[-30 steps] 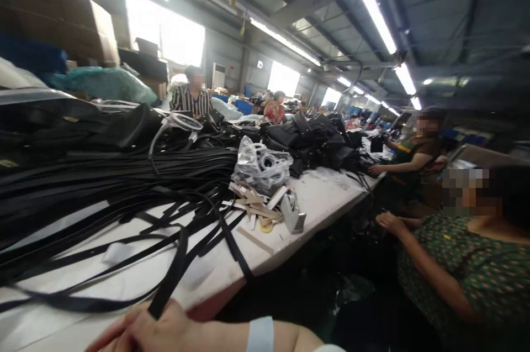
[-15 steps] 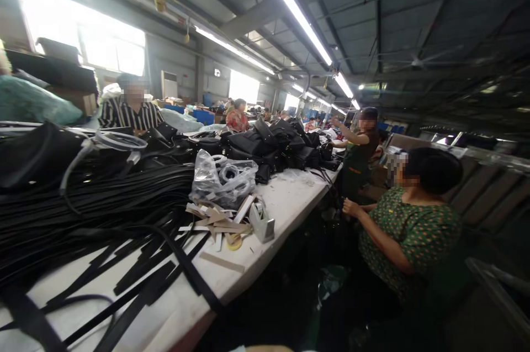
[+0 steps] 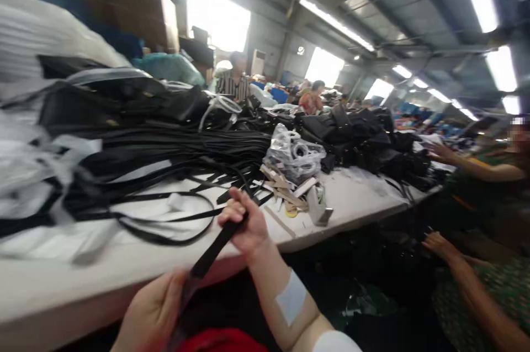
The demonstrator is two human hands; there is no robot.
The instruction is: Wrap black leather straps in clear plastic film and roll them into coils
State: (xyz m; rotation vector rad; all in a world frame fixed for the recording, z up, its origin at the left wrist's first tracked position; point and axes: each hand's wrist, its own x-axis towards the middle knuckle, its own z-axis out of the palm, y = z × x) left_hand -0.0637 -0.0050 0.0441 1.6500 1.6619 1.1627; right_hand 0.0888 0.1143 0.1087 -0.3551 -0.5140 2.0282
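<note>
A black strap (image 3: pixel 216 250) runs slantwise between my two hands, in front of the table's near edge. My right hand (image 3: pixel 249 225) has its fingers wrapped round the strap's upper part, and a white patch is on that forearm. Lower down, my left hand (image 3: pixel 155 305) pinches the strap between thumb and fingers; it is somewhat blurred. Beyond my hands, a thick bundle of black straps (image 3: pixel 186 145) lies on the white table (image 3: pixel 232 252), with one loose strap curling in a loop near my right hand.
Beside the bundle lie a clear plastic bag (image 3: pixel 293 153) with white rolls, cardboard strips (image 3: pixel 284 189), a yellow tape roll (image 3: pixel 291 213) and a grey dispenser (image 3: pixel 318 205). Black bags (image 3: pixel 351 136) are heaped farther back. Co-workers stand or sit at the right and across the table.
My view has swung left. Both my hands have come into sight, holding the black strap. The co-workers at the right now appear nearer the frame's right edge.
</note>
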